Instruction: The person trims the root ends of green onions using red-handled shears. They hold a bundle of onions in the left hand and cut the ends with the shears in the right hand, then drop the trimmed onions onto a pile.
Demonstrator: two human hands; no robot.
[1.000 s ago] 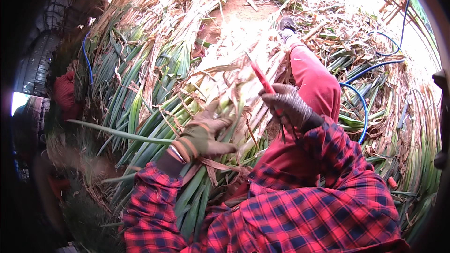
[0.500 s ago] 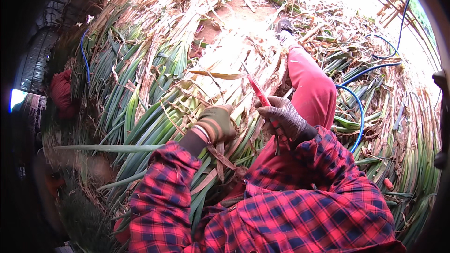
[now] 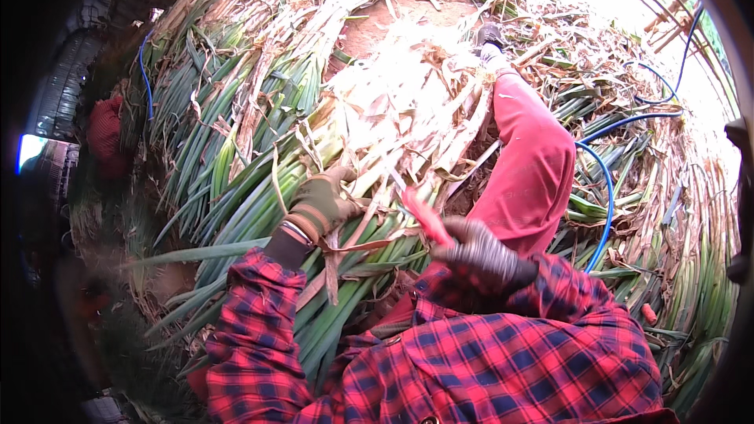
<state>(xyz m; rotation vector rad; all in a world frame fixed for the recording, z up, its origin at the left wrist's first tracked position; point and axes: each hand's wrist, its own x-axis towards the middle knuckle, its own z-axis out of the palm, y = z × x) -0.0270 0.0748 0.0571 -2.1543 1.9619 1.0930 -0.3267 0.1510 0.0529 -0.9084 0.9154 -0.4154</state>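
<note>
My left hand [image 3: 320, 206], in an olive and brown striped glove, is closed over a bunch of long green onion stalks [image 3: 345, 250] with dry tan leaves; its fingertips are partly hidden among them. Blurred by motion, my right hand [image 3: 477, 253] wears a dark grey glove. It is closed round a red tool [image 3: 425, 216] with a narrow pale end pointing up and left toward the stalks. The exact kind of tool cannot be made out. My hands are apart, with the tool's tip between them.
My bent leg in red trousers [image 3: 528, 165] stretches forward on the right. Piles of green onions [image 3: 228, 137] surround me. A blue hose [image 3: 605, 196] winds through the right-hand pile. Bare brown soil [image 3: 393, 27] shows farther ahead. A red net sack [image 3: 106, 132] lies at left.
My left hand has moved left and its fingers reach farther into the stalks. My right hand has come down toward me, with the red tool now tilted more to the left.
</note>
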